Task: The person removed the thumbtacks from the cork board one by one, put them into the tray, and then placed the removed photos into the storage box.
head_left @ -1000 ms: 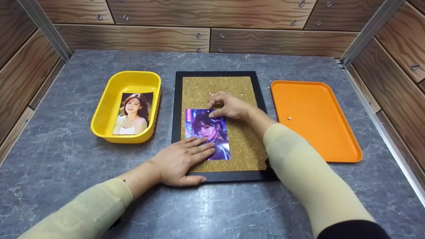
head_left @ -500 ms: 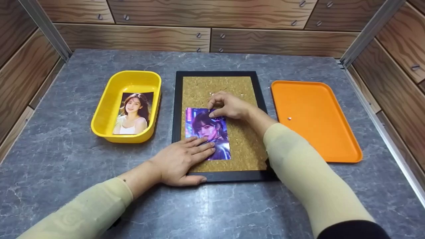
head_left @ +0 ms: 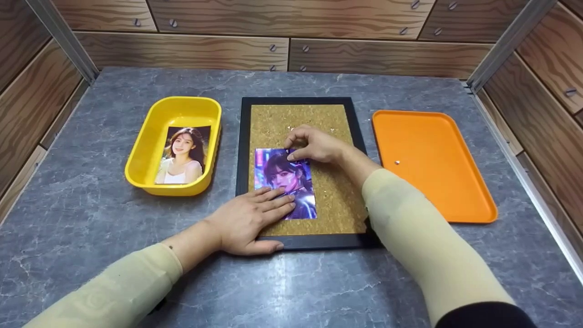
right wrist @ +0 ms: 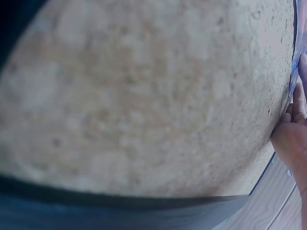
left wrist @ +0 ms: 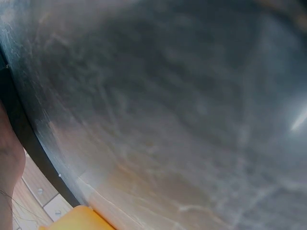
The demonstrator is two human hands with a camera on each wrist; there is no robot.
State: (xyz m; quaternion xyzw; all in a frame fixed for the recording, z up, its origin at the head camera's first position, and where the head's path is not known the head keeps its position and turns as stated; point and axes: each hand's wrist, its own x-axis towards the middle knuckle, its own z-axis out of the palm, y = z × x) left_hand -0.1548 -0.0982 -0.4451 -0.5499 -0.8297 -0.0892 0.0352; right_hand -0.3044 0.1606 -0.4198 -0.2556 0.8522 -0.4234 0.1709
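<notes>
A black-framed cork board (head_left: 341, 200) lies on the table. On its left part is a purple-and-blue photo print (head_left: 301, 207) of a figure. My left hand (head_left: 248, 218) lies flat over the print's lower left, fingers spread, thumb on the frame's bottom edge. At the print's top edge, my right hand (head_left: 314, 146) pinches a tiny shiny push pin (head_left: 288, 151) between thumb and index finger; the fingers mostly hide it. In the right wrist view the right hand (right wrist: 291, 139) touches the board beside the print. The left wrist view shows mainly blurred tabletop.
A yellow bin (head_left: 148, 150) at the left holds another photo print (head_left: 178, 171). An orange tray (head_left: 437, 182) at the right bears one small shiny pin (head_left: 397, 162). More tiny pins (head_left: 331, 130) are on the board above the right hand. Wood-patterned walls enclose the grey table (head_left: 309, 291).
</notes>
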